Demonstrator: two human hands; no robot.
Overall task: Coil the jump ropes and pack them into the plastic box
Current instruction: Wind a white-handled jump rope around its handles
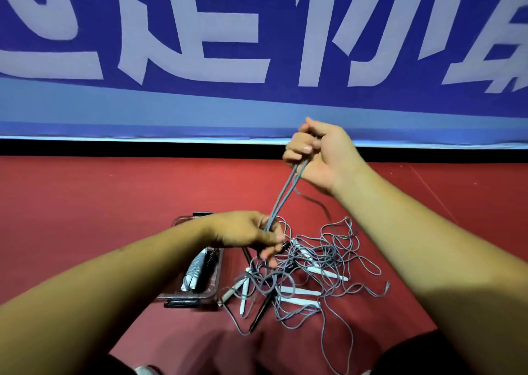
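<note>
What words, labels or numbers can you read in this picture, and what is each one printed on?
Blue banner: large white Chinese characters, cut off by the picture's top edge; none reads whole.
Plastic box: no label legible; contents blurred.
Jump rope handles: no print visible.
</note>
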